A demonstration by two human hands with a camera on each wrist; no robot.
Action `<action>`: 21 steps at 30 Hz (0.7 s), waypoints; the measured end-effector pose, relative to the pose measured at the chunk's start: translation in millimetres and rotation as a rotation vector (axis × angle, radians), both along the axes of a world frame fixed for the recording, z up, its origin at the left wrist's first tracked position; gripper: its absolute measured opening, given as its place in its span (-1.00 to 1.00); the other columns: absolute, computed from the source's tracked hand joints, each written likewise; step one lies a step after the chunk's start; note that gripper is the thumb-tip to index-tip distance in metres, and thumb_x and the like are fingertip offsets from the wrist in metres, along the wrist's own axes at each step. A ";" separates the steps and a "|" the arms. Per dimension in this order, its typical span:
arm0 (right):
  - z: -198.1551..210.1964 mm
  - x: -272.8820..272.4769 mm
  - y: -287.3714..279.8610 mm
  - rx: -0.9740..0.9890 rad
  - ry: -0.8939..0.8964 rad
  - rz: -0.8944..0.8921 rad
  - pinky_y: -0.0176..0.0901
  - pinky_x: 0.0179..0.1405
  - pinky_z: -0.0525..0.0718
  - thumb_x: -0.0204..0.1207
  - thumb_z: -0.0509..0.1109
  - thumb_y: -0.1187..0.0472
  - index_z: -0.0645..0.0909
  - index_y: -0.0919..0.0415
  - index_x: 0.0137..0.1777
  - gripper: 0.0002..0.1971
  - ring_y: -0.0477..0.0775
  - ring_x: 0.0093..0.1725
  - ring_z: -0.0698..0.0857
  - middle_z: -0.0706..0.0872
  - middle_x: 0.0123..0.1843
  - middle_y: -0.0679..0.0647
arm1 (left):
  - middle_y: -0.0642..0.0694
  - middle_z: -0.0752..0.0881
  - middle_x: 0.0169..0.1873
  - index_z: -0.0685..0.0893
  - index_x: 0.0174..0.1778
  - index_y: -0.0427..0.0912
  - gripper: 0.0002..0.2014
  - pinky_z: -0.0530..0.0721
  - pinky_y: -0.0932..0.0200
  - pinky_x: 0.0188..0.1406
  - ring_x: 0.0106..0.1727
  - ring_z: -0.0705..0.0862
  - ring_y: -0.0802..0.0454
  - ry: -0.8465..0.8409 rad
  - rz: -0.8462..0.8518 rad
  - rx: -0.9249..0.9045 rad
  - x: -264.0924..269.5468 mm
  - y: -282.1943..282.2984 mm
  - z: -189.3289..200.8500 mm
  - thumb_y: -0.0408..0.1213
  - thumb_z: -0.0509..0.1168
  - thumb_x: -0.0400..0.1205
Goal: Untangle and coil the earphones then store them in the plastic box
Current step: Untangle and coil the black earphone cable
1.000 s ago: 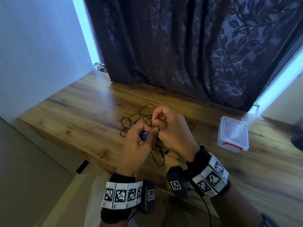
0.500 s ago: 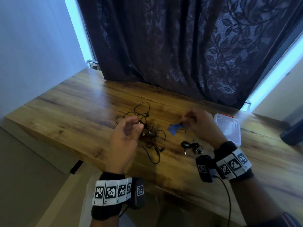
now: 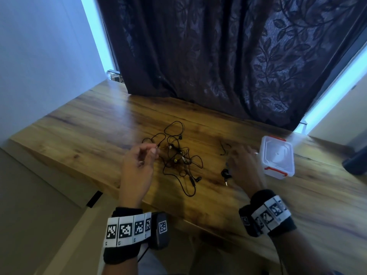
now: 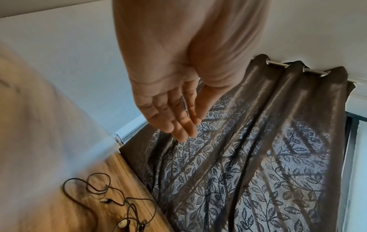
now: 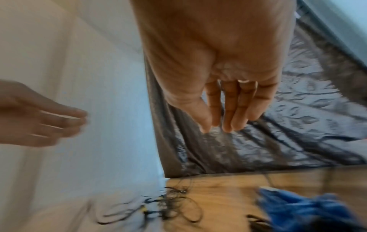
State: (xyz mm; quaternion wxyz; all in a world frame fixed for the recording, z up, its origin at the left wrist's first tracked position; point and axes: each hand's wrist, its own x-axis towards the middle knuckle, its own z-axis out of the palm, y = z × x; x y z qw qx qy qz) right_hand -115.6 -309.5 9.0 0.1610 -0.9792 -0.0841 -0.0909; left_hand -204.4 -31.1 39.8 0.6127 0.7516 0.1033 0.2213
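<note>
A tangle of black earphones (image 3: 175, 155) lies mid-table; the left wrist view shows its cable and jack (image 4: 107, 202). My left hand (image 3: 151, 153) hovers at the tangle's left edge, fingers relaxed and empty (image 4: 184, 125). My right hand (image 3: 240, 153) hangs open over the table, just left of the clear plastic box (image 3: 277, 155), whose lid with red clasps is on. It partly hides a small black earphone bundle (image 3: 225, 173). In the right wrist view a blurred blue thing (image 5: 298, 208) lies on the table below my straight fingers (image 5: 234, 119).
The wooden table (image 3: 99, 135) ends close to my body, with a drop to the floor on the left. A dark leaf-patterned curtain (image 3: 228, 56) hangs along the far edge. A dark object (image 3: 357, 163) sits at the right border.
My hands, joined over the tangle and holding a blue thing, have parted. The right hand carried it rightwards toward the box and let go. The left hand opened beside the tangle.
</note>
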 end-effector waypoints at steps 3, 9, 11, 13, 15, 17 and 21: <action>8.0 -35.6 51.5 0.200 0.281 0.196 -0.38 -0.10 0.63 0.68 0.34 -0.11 0.64 -0.01 0.18 -0.76 -0.21 -0.07 0.66 0.71 0.05 -0.14 | 0.03 0.79 -0.09 0.68 0.04 0.02 -0.87 0.63 0.17 -0.08 0.00 0.76 0.12 0.004 -0.021 -0.015 0.5 -3.0 -1.5 -0.31 0.28 0.72; -15.6 -50.4 111.3 0.301 0.549 0.214 -0.16 0.29 0.68 0.67 0.41 0.10 0.49 0.02 0.50 -0.58 -0.07 0.29 0.70 0.71 0.34 -0.03 | 0.07 0.75 0.04 0.61 0.15 0.03 -0.76 0.67 0.35 -0.09 -0.06 0.74 0.17 0.047 -0.154 0.088 -1.7 -9.5 -0.7 -0.42 0.21 0.73; -10.0 -47.1 111.5 0.305 0.510 0.225 -0.15 0.30 0.69 0.69 0.36 0.22 0.57 0.03 0.42 -0.68 -0.07 0.29 0.69 0.72 0.31 -0.03 | 0.11 0.69 0.14 0.56 0.24 0.06 -0.70 0.68 0.29 -0.07 -0.10 0.73 0.15 0.082 -0.249 0.142 -1.9 -14.4 -1.3 -0.43 0.21 0.72; 7.4 -44.1 107.5 0.318 0.456 0.256 -0.22 0.24 0.69 0.71 0.33 0.25 0.63 0.00 0.34 -0.73 -0.19 0.18 0.67 0.71 0.24 -0.09 | 0.11 0.65 0.22 0.52 0.36 0.05 -0.62 0.66 0.29 -0.07 -0.09 0.72 0.14 0.116 -0.331 0.208 -1.0 -17.7 -4.3 -0.45 0.22 0.71; 34.0 -44.1 100.2 0.349 0.362 0.289 -0.31 0.13 0.71 0.72 0.34 0.23 0.66 -0.03 0.26 -0.79 -0.32 0.00 0.64 0.68 0.07 -0.22 | 0.11 0.65 0.15 0.51 0.42 0.01 -0.59 0.60 0.46 -0.09 -0.06 0.69 0.22 0.154 -0.387 0.272 -1.9 -22.3 -4.6 -0.47 0.23 0.70; 61.6 -45.3 90.6 0.414 0.251 0.307 -0.49 -0.05 0.64 0.71 0.36 0.22 0.69 -0.04 0.17 -0.84 -0.39 -0.09 0.66 0.66 -0.07 -0.32 | 0.15 0.67 0.02 0.56 0.34 0.00 -0.65 0.54 0.56 -0.12 -0.11 0.66 0.36 0.148 -0.411 0.273 -2.4 -27.4 -3.1 -0.45 0.24 0.70; 103.2 -46.3 72.4 0.550 0.024 0.321 -0.58 -0.15 0.62 0.66 0.45 0.27 0.75 0.03 0.08 -0.87 -0.36 -0.13 0.72 0.73 -0.17 -0.26 | 0.11 0.77 -0.03 0.69 0.22 -0.04 -0.80 0.54 0.53 -0.13 -0.18 0.64 0.48 0.131 -0.346 0.252 2.7 -33.0 -5.3 -0.30 0.29 0.71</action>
